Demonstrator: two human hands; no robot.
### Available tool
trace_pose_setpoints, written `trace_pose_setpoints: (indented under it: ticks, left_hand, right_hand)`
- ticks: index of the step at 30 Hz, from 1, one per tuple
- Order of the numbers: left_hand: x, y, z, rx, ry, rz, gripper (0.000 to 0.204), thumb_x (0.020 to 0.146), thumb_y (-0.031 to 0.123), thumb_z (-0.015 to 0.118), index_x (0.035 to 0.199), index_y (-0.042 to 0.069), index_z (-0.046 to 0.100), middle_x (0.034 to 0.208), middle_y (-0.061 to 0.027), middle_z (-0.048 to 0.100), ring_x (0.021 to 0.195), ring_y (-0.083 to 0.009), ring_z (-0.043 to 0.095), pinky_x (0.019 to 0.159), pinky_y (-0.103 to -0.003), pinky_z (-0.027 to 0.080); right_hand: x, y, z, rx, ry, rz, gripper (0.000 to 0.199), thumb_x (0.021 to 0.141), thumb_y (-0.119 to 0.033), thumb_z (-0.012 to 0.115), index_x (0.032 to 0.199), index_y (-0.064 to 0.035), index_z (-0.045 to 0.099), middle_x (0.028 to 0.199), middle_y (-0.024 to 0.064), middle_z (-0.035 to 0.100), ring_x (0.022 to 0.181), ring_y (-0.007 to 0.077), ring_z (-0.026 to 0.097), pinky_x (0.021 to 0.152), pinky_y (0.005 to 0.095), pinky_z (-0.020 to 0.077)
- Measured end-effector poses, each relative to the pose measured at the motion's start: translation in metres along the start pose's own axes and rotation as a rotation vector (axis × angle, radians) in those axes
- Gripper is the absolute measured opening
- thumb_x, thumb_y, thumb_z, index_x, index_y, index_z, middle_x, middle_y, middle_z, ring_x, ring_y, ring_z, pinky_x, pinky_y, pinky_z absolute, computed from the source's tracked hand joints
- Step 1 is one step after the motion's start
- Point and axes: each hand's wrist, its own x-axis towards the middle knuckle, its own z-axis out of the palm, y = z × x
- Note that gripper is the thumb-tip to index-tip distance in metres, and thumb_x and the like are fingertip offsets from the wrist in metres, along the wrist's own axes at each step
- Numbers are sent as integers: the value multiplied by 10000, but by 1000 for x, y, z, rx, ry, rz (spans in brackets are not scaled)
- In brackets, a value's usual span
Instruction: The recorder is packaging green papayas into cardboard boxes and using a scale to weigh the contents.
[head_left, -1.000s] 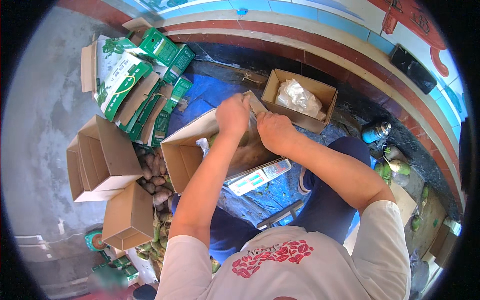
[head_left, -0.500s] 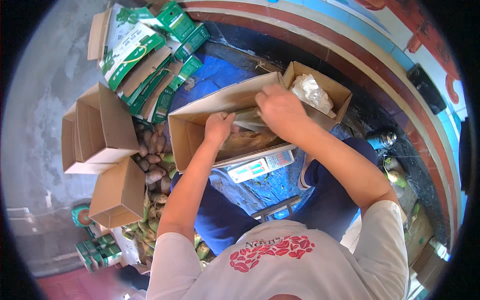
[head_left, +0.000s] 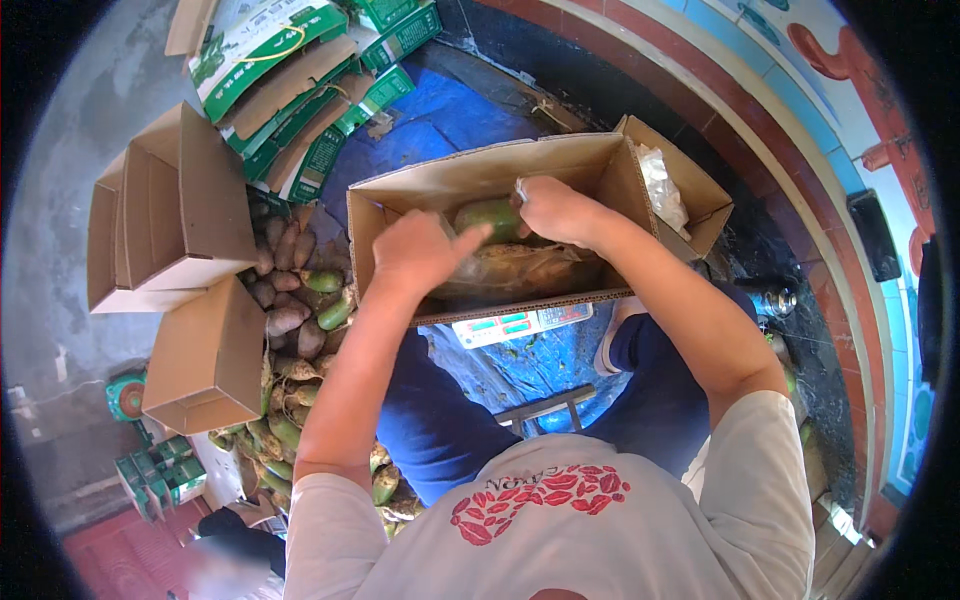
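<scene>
An open cardboard box point(head_left: 420, 190) stands in front of me, and both hands reach into it. A green radish point(head_left: 490, 217) lies between them, above a pale, root-like shape under clear plastic film point(head_left: 510, 270). My left hand point(head_left: 412, 252) is at the box's left side, its thumb stretched toward the radish and apart from its fingers, which are partly hidden. My right hand point(head_left: 558, 210) is closed at the radish's right end. A bit of clear film shows at its fingertips. Beneath the box sits a white scale point(head_left: 490, 328), partly covered.
At the right, a smaller carton point(head_left: 715, 195) holds crumpled white plastic point(head_left: 662, 190). Empty brown cartons point(head_left: 215, 215) stand left, beside piled radishes point(head_left: 290, 320). Green-and-white cartons point(head_left: 300, 110) are stacked behind on a blue tarp point(head_left: 430, 120). A metal flask point(head_left: 775, 300) stands right.
The green radish now shows between my hands, where clear plastic was stretched before. My left thumb has extended away from its fingers. The view has shifted, with the box appearing slightly farther right.
</scene>
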Motion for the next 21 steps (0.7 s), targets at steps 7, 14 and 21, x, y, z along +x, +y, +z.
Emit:
trace_pose_setpoints:
  ticks: [7, 14, 21]
  left_hand:
    - [7, -28, 29, 184, -170, 41, 404, 714, 444, 587, 803, 57, 658, 847, -143, 628, 828, -309, 603, 734, -396, 476]
    - [-13, -13, 9, 31, -198, 11, 574, 731, 558, 541, 820, -4, 609, 844, -191, 603, 841, -339, 581, 756, -394, 460]
    - [4, -17, 36, 291, -226, 9, 543, 704, 480, 611, 903, -25, 614, 918, -166, 616, 880, -298, 603, 734, -382, 484]
  right_hand:
    - [-21, -21, -15, 325, -166, 89, 255, 796, -2, 372, 978, 61, 539, 876, 172, 581, 671, 213, 639, 497, 266, 479]
    - [-27, -10, -21, 641, -279, 65, 392, 826, -90, 473, 1210, -14, 480, 944, 128, 595, 602, 155, 620, 508, 234, 468]
    - [-41, -32, -22, 769, -349, 16, 344, 840, -132, 541, 1146, 24, 519, 897, 117, 634, 592, 131, 600, 497, 227, 446]
